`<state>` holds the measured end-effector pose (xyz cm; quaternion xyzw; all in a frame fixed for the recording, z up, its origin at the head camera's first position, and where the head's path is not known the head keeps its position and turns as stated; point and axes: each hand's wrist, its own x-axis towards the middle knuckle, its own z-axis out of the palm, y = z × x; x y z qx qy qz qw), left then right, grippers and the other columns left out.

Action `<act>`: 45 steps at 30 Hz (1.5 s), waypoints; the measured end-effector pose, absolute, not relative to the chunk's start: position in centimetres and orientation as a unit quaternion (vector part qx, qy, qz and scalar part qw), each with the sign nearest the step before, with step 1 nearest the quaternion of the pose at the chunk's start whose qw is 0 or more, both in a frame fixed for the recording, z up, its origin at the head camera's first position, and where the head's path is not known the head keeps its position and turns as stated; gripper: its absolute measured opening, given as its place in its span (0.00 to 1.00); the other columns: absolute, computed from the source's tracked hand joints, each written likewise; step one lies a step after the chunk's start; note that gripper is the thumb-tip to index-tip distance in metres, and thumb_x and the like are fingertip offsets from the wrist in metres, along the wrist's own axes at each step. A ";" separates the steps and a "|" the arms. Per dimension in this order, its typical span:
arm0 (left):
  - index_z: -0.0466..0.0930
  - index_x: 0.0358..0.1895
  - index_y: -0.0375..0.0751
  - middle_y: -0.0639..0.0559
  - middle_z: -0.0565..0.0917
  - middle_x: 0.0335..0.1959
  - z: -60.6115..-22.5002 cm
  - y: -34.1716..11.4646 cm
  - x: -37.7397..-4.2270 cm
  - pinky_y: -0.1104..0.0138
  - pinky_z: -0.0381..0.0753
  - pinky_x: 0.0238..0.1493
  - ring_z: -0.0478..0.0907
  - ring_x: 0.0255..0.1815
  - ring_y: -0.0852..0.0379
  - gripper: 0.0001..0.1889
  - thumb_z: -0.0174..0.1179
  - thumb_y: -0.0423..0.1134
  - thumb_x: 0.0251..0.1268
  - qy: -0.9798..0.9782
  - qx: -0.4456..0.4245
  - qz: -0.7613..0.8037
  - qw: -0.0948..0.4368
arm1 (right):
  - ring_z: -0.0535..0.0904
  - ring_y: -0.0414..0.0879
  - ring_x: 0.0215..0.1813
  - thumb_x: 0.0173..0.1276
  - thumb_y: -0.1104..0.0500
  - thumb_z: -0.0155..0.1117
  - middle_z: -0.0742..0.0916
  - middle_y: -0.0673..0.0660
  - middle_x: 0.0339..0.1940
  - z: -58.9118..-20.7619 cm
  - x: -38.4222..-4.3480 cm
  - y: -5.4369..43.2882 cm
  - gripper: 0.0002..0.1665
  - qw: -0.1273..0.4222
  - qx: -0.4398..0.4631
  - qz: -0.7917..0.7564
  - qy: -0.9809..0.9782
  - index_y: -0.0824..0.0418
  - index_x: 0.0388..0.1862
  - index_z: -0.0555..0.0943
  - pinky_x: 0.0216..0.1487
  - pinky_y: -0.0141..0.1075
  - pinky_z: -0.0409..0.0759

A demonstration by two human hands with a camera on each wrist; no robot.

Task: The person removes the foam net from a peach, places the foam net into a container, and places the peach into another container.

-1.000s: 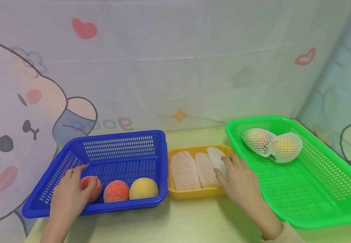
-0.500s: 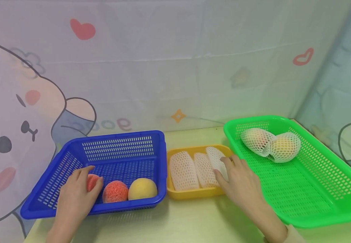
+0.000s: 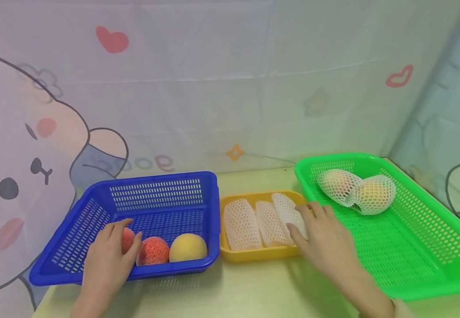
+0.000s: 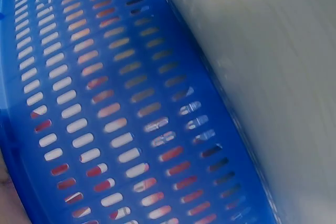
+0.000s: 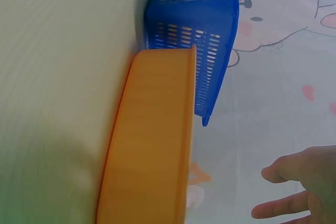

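My left hand (image 3: 108,256) reaches over the front rim of the blue basket (image 3: 158,176) and grips a red peach (image 3: 127,240), thumb on its right side and fingers behind; the hand covers much of it. Beside it lie a second red peach (image 3: 154,251) and a round yellow fruit (image 3: 188,247). In the left wrist view, red shows through the basket's slots. My right hand (image 3: 329,238) hovers at the right end of the yellow tray (image 3: 261,254), fingertips close to a white foam net sleeve (image 3: 287,210). Its thumb and fingers spread apart in the right wrist view.
Two more foam net sleeves (image 3: 241,225) lie in the yellow tray. At the right stands a green basket (image 3: 404,265), with two fruits in net sleeves (image 3: 373,194) at its back. A printed cloth (image 3: 230,88) hangs behind the table (image 3: 249,287).
My left hand has shifted right over the red peach and covers more of it. My right hand has drawn slightly right, uncovering more of the foam sleeve.
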<state>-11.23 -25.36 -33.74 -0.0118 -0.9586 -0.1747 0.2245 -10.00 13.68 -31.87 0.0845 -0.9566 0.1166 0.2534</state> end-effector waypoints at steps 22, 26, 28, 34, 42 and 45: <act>0.79 0.51 0.38 0.42 0.83 0.44 -34.6 -21.2 -10.8 0.45 0.78 0.47 0.80 0.47 0.40 0.18 0.65 0.38 0.57 -0.928 -0.122 -0.184 0.300 | 0.74 0.57 0.48 0.60 0.52 0.67 0.82 0.59 0.48 -30.6 -8.1 16.8 0.22 0.301 0.128 0.113 -0.938 0.60 0.50 0.80 0.43 0.50 0.78; 0.79 0.51 0.39 0.43 0.83 0.45 -34.6 -20.2 -10.7 0.45 0.78 0.47 0.79 0.49 0.42 0.18 0.65 0.39 0.58 -0.928 -0.133 -0.186 0.295 | 0.75 0.58 0.48 0.58 0.52 0.68 0.82 0.60 0.49 -30.2 -7.9 17.4 0.22 0.302 0.135 0.101 -0.939 0.61 0.50 0.80 0.44 0.50 0.77; 0.79 0.52 0.39 0.44 0.83 0.45 -34.7 -19.7 -10.7 0.46 0.77 0.48 0.79 0.50 0.42 0.17 0.63 0.40 0.59 -0.929 -0.135 -0.188 0.290 | 0.75 0.58 0.48 0.57 0.52 0.69 0.82 0.61 0.49 -29.9 -7.9 17.8 0.23 0.306 0.141 0.089 -0.937 0.61 0.49 0.80 0.43 0.51 0.77; 0.79 0.53 0.41 0.46 0.83 0.46 -34.6 -18.6 -10.6 0.48 0.77 0.49 0.78 0.52 0.45 0.17 0.61 0.42 0.62 -0.936 -0.138 -0.186 0.266 | 0.75 0.59 0.46 0.55 0.52 0.68 0.82 0.62 0.47 -29.6 -7.9 19.3 0.24 0.320 0.154 0.055 -0.933 0.61 0.49 0.79 0.41 0.51 0.77; 0.79 0.52 0.42 0.48 0.83 0.46 -34.8 -17.5 -10.8 0.51 0.79 0.47 0.79 0.51 0.48 0.18 0.62 0.44 0.60 -0.937 -0.148 -0.171 0.268 | 0.75 0.58 0.49 0.67 0.43 0.55 0.81 0.62 0.50 -29.8 -8.2 21.5 0.25 0.313 0.195 0.007 -0.929 0.61 0.50 0.79 0.43 0.51 0.78; 0.79 0.53 0.41 0.47 0.83 0.47 -34.9 -17.1 -10.8 0.52 0.78 0.51 0.79 0.52 0.48 0.18 0.62 0.44 0.61 -0.936 -0.155 -0.174 0.265 | 0.75 0.57 0.48 0.70 0.39 0.48 0.81 0.62 0.51 -29.9 -8.3 22.1 0.29 0.315 0.206 0.000 -0.926 0.61 0.50 0.79 0.38 0.51 0.78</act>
